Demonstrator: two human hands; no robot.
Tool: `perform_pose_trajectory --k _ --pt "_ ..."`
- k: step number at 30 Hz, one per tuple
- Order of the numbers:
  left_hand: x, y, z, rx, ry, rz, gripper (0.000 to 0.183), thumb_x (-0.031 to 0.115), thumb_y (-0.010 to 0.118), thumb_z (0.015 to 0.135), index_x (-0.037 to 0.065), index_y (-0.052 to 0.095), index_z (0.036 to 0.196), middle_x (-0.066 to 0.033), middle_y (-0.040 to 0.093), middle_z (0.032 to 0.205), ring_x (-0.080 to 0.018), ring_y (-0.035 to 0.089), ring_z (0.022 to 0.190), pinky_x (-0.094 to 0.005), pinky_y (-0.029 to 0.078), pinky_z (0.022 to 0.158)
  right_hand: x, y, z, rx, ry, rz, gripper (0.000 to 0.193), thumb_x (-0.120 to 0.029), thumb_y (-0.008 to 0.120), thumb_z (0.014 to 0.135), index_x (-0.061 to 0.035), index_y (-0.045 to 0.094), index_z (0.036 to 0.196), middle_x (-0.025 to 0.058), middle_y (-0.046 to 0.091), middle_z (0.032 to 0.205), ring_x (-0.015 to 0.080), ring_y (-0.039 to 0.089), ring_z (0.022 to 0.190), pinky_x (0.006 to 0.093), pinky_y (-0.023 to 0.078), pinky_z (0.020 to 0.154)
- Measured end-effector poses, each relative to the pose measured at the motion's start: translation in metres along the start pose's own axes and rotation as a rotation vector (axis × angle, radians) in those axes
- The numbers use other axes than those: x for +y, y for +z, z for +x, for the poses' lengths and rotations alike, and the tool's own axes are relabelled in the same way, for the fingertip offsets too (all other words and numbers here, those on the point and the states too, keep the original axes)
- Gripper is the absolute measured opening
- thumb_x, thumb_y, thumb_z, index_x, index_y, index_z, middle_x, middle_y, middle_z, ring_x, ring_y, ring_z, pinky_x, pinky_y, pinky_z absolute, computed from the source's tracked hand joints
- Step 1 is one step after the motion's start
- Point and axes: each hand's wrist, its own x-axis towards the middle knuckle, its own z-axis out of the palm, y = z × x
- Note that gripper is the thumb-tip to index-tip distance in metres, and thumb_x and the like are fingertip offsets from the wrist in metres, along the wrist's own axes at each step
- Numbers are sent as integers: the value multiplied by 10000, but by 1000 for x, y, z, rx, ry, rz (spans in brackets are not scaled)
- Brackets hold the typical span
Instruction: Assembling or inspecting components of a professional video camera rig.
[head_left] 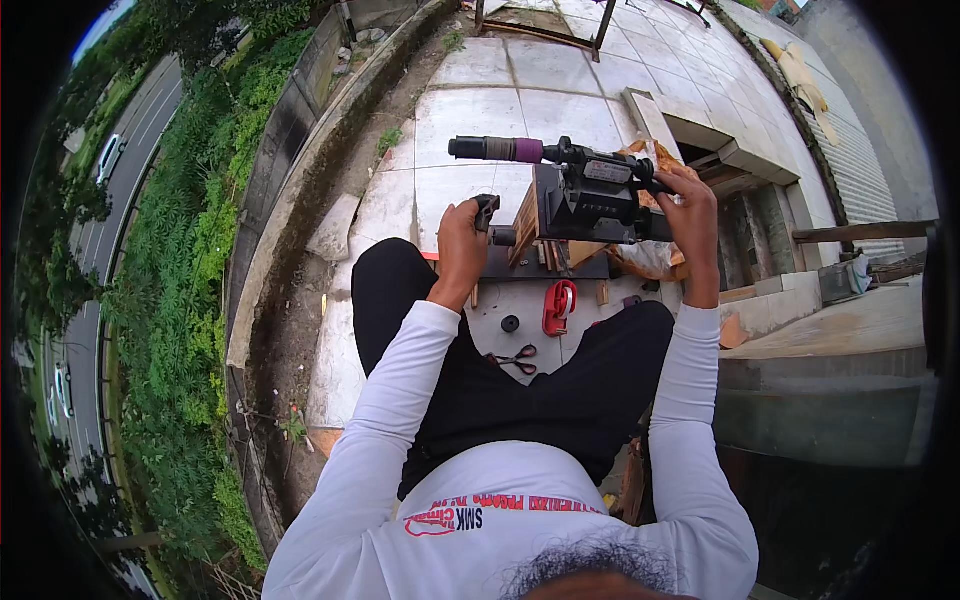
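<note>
In front of me is a bulky black device point(600, 190), which looks like a camcorder, with a long tube point(497, 149) wrapped in grey and purple at its upper left. My right hand point(688, 215) is closed around its right end. A small dark piece point(486, 211), too small to name, sits in the closed fingers of my left hand point(462, 245), beside a short black cylinder point(503, 236). Wooden pieces point(527, 225) stand against the device's left side, above a dark low bench point(588, 268).
On the tiles between my legs lie a red tape dispenser point(560, 307), a black roll point(510, 324) and scissors point(513, 359). An orange plastic bag point(655, 262) is behind the device. A tiled opening point(700, 135) lies to the right, a low wall point(300, 190) with plants to the left.
</note>
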Motion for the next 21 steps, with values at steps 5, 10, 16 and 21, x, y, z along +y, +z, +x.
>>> perform_pose_trajectory --k 5,10,16,21 --pt "1 1 0 -32 6 43 292 -100 641 857 23 739 1103 -228 702 928 -434 663 878 -468 504 936 22 19 35 -6 -35 81 271 -91 795 872 -95 826 1142 180 796 1111 318 760 1042 400 568 894" --pt "-1 1 0 -11 7 12 279 -131 611 807 10 712 1025 -239 672 868 -491 607 848 -522 467 1077 23 36 50 -87 45 72 257 -94 784 879 -102 827 1132 147 803 1074 309 775 947 393 580 822" --pt "3 1 0 -10 4 13 276 -127 620 804 12 711 1026 -234 673 866 -488 611 854 -525 460 1098 37 59 48 -114 -2 18 225 -129 778 896 -132 833 1115 177 787 948 353 773 904 426 593 804" --pt "-1 0 -1 -4 -15 -7 282 -131 614 805 13 716 1025 -230 670 850 -481 611 850 -522 472 1069 35 75 21 -180 114 -64 204 -159 785 901 -138 829 1099 185 782 947 361 772 901 436 593 794"
